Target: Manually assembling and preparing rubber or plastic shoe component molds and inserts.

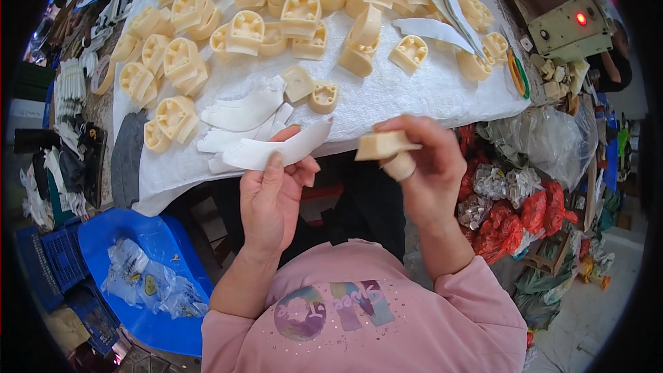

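My left hand (pixel 271 208) pinches a curved white strip (pixel 280 150) between thumb and fingers at the near edge of the table. To its right, raised in front of the table edge, a cream plastic shoe heel (pixel 381 145) is gripped by my right hand (pixel 436 174). The heel and the strip are apart. More white strips (pixel 242 112) lie in a loose pile just beyond my left hand. Beside that pile are two small cream heel pieces, a squarish one (pixel 297 84) and a hollow one (pixel 323 97).
Many cream shoe heels (pixel 302 15) cover the white-clothed table (pixel 428 100). Grey-white strips (pixel 449 10) lie among them at the right. A blue tub (pixel 148 318) with plastic bags stands at lower left. Red bags (pixel 497 231) sit at right, below a machine with a red light (pixel 581 19).
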Demonstrator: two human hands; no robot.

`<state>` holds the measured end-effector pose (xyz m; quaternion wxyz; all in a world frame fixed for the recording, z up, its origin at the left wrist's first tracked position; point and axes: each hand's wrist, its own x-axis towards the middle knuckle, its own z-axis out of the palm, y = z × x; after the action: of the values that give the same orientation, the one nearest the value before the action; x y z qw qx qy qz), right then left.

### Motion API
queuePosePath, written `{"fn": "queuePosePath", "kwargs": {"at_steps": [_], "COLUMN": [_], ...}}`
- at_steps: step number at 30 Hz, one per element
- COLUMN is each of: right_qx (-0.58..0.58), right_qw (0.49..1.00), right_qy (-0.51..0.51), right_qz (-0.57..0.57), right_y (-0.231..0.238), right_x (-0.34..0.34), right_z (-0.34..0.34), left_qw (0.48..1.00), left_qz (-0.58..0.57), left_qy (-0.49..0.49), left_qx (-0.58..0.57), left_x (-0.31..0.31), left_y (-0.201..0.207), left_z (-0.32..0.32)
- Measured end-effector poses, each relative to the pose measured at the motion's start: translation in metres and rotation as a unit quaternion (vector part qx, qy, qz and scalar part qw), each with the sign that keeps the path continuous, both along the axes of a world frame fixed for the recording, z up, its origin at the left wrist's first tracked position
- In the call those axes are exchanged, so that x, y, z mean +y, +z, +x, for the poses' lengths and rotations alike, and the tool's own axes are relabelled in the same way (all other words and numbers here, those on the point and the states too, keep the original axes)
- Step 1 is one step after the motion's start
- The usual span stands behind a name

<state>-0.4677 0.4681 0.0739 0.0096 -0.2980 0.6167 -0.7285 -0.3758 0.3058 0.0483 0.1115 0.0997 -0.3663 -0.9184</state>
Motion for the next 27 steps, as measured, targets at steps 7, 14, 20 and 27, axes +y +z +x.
{"fn": "queuePosePath", "kwargs": {"at_steps": [7,14,20,27], "right_qx": [0.235,0.273,0.272,0.305], "right_qw": [0.972,0.962,0.962,0.951], "right_qy": [0.01,0.008,0.007,-0.044], "right_qz": [0.031,0.016,0.03,0.018], "right_y": [-0.017,-0.024,-0.02,-0.029], "right_x": [-0.042,-0.047,-0.046,-0.052], "right_z": [0.012,0.012,0.011,0.01], "left_qw": [0.998,0.999,0.997,0.989], "left_qz": [-0.055,-0.033,-0.068,-0.129], "left_qy": [0.001,-0.006,0.017,0.056], "left_qx": [-0.04,0.023,-0.011,-0.053], "left_x": [0.009,0.002,0.007,0.019], "left_y": [0.02,0.019,0.023,0.026], "left_z": [0.007,0.014,0.014,0.015]}}
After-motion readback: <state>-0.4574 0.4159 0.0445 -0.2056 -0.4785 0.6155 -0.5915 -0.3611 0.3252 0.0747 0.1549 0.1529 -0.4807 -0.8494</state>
